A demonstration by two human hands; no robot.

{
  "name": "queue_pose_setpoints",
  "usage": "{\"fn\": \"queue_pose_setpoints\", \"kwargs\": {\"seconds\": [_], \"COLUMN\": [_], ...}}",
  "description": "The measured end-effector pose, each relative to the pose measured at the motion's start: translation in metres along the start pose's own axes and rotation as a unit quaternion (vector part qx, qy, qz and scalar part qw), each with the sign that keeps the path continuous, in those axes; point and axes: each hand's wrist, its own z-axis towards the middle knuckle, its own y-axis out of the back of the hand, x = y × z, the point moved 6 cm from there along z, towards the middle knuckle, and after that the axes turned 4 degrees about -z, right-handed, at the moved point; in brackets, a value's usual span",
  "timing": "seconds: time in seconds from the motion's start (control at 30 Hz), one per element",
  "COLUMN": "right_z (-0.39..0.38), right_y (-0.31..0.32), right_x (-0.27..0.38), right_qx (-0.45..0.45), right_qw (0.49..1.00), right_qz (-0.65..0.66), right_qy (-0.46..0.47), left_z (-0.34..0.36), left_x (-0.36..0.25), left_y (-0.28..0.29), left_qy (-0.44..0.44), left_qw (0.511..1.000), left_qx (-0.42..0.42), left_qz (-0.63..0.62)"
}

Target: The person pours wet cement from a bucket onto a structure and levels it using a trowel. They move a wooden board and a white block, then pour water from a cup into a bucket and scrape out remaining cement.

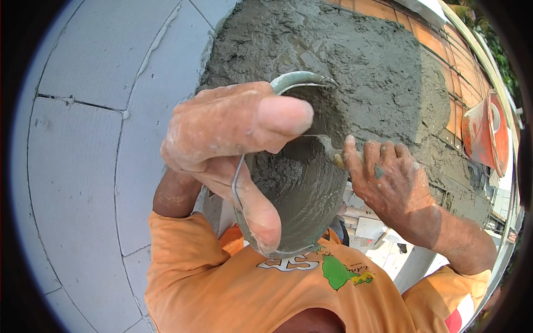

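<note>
Left hand [233, 144] clamped on mortar bucket [294, 188] rim, bucket held against wall. Right hand [388, 180] fingers closed round trowel [325, 145] handle, blade inside bucket. Wet render [355, 61] above bucket covers most brick; orange brick [455, 61] right of it bare. Bucket seemingly near empty.

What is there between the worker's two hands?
In the head view, a mortar-smeared bucket sits between them: the left hand grips its rim, while the right hand works a trowel blade into the wet grey mortar inside.

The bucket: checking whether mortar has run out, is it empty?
No, the bucket in the left hand holds wet grey mortar.
</note>
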Motion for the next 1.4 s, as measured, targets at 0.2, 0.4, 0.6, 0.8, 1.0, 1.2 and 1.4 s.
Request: {"fn": "queue_pose_setpoints", "kwargs": {"seconds": [0.2, 0.4, 0.6, 0.8, 1.0, 1.2, 1.4], "right_z": [0.006, 0.022, 0.012, -0.004, -0.051, -0.037, 0.022], "right_y": [-0.016, -0.07, -0.1, -0.103, -0.07, -0.048, -0.081], "right_x": [0.0, -0.016, 0.003, 0.009, -0.061, -0.144, -0.155], "right_qx": [0.031, 0.224, 0.263, 0.246, 0.153, 0.015, -0.114], "right_qw": [0.982, 0.896, 0.773, 0.685, 0.75, 0.798, 0.943], "right_qz": [0.176, 0.376, 0.575, 0.683, 0.643, 0.525, 0.036], "right_qy": [0.057, 0.074, 0.049, 0.052, -0.022, -0.295, -0.312], "left_z": [0.008, 0.012, 0.01, 0.002, -0.018, -0.036, -0.033], "left_x": [0.002, 0.001, 0.0, 0.004, -0.014, -0.022, -0.027], "left_y": [-0.013, -0.02, -0.025, -0.016, 0.03, 0.04, 0.046], "left_qy": [-0.006, -0.005, -0.007, 0.012, 0.041, 0.046, 0.014], "left_qw": [1.0, 0.999, 0.998, 0.996, 0.999, 0.994, 0.997], "left_qx": [-0.016, -0.019, -0.033, -0.005, 0.011, -0.041, -0.054], "left_qz": [-0.011, -0.027, -0.051, -0.083, 0.018, 0.086, 0.061]}}
